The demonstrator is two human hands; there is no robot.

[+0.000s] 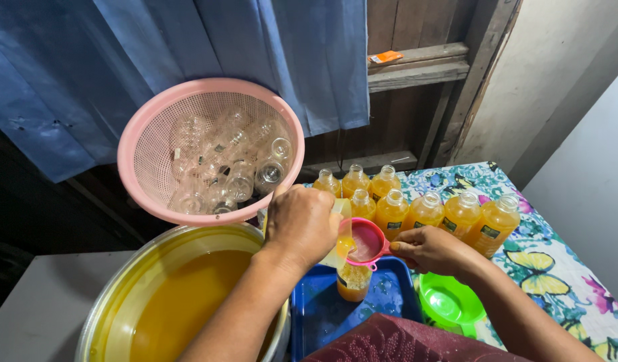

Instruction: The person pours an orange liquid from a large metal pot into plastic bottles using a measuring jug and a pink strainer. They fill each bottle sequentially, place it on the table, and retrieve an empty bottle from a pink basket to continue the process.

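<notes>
While left hand (301, 224) grips tilted plastic cup (340, 236), right hand (429, 249) pinches round pink strainer (366, 243), glossy bottle (353, 281) below.

Glossy plastic funnel (366, 243); shiny metal pot (114, 285); matt perforated plastic basket (136, 144)

Small dark-green rectangular labels (490, 232) sit on the clear plastic bottles of orange liquid (459, 214) ranged along the floral-clothed bench (564, 268); an orange tag (385, 57) lies on the wooden shelf (416, 67).

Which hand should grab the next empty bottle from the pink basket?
Probably the left hand. It is right beside the pink basket of empty bottles, though it is holding a pouring cup. The right hand is farther away, steadying the pink funnel.
</notes>
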